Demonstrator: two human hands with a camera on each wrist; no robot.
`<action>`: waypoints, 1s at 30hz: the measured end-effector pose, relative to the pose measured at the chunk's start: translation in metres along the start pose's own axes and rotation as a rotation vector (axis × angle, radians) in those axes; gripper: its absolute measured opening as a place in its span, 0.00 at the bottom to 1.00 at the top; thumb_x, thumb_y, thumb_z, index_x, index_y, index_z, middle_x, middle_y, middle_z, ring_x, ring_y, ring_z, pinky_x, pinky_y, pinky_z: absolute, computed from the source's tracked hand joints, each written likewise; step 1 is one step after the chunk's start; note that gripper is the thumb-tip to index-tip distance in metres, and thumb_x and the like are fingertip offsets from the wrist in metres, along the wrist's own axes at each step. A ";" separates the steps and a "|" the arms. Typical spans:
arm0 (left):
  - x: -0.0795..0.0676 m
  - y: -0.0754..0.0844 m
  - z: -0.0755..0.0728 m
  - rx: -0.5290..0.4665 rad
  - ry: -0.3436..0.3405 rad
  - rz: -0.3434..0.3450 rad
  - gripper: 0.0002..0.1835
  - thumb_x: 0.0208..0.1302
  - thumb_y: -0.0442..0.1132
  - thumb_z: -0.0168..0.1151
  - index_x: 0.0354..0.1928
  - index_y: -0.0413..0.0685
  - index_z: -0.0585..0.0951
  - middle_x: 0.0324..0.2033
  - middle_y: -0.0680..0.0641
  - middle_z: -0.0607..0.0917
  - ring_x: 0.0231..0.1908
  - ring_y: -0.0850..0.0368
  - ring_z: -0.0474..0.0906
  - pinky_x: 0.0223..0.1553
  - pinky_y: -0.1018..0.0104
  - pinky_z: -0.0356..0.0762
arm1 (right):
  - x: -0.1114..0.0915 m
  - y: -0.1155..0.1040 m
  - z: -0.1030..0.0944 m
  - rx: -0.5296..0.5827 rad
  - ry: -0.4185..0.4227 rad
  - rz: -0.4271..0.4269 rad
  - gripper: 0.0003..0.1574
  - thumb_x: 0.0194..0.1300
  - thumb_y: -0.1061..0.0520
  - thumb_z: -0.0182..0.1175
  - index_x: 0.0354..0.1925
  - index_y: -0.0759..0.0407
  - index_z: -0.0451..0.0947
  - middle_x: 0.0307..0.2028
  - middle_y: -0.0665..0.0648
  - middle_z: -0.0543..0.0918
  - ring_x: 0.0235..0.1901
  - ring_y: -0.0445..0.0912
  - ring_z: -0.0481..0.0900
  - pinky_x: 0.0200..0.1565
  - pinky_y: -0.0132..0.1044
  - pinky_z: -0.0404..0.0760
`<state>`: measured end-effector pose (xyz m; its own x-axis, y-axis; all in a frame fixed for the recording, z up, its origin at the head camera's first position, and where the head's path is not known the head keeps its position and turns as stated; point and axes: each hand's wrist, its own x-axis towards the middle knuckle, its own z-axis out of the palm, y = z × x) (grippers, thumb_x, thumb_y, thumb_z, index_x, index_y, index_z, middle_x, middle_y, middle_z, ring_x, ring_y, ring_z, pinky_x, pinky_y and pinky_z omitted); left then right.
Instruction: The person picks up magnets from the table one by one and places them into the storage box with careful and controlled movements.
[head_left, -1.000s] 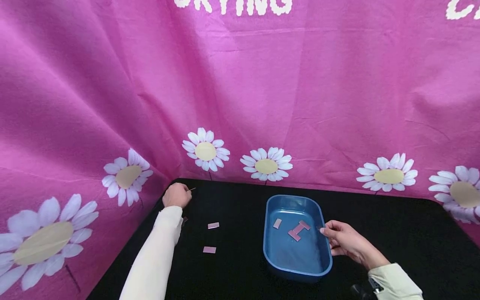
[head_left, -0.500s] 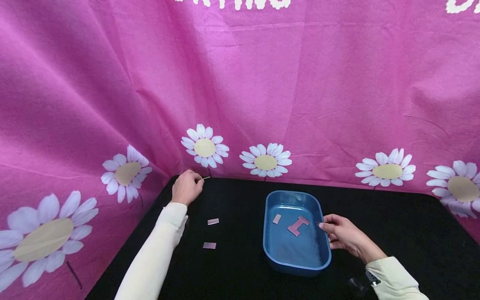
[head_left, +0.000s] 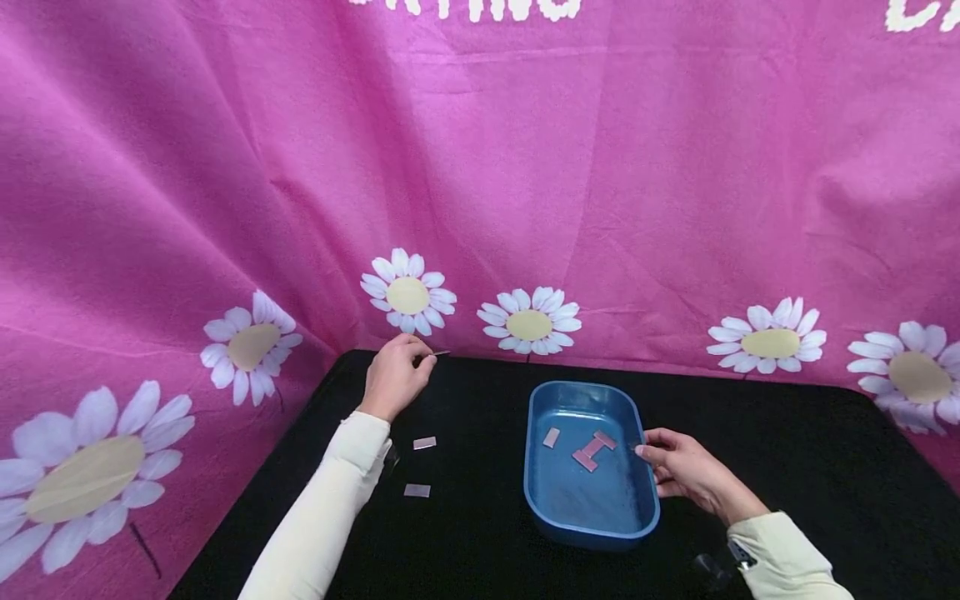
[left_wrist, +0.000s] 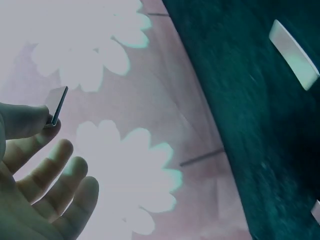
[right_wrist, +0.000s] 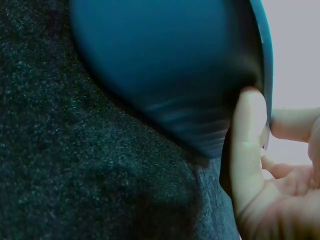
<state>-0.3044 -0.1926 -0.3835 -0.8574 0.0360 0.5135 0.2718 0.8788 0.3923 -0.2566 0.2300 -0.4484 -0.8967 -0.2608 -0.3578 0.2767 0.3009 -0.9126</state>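
My left hand (head_left: pixel 396 375) pinches a thin, flat rectangular tile (left_wrist: pixel 59 106) between thumb and index finger, near the table's back left. The tile shows almost edge-on, and the other fingers are loosely bent behind it. Right of centre, a blue plastic tub (head_left: pixel 592 510) stands with its rim upward. My right hand (head_left: pixel 690 471) grips the tub's right side, thumb against the wall and fingers on the other side of the rim, as the right wrist view shows. Inside the tub lie a small pink tile (head_left: pixel 551 437) and a cluster of pink tiles (head_left: pixel 595 451).
Two pinkish tiles lie on the black table between the left forearm and the tub: a farther tile (head_left: pixel 424 442) and a nearer tile (head_left: pixel 417 491). A pink daisy-print cloth (head_left: pixel 637 208) hangs right behind the table's back edge.
My left hand has moved right and a little away over the table with the tile in its fingers. The right hand stays on the tub, and the tiles inside have not shifted.
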 end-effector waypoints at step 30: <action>-0.030 0.088 0.015 0.034 -0.058 0.411 0.06 0.63 0.43 0.67 0.36 0.51 0.89 0.46 0.51 0.86 0.43 0.57 0.80 0.42 0.65 0.83 | -0.002 0.002 0.001 0.030 -0.012 -0.028 0.31 0.74 0.56 0.51 0.67 0.71 0.57 0.28 0.49 0.79 0.24 0.37 0.79 0.29 0.33 0.85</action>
<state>-0.2611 -0.1093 -0.3758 -0.7040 0.4132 0.5777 0.5828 0.8010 0.1373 -0.2541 0.2304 -0.4492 -0.8999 -0.2797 -0.3346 0.2621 0.2663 -0.9276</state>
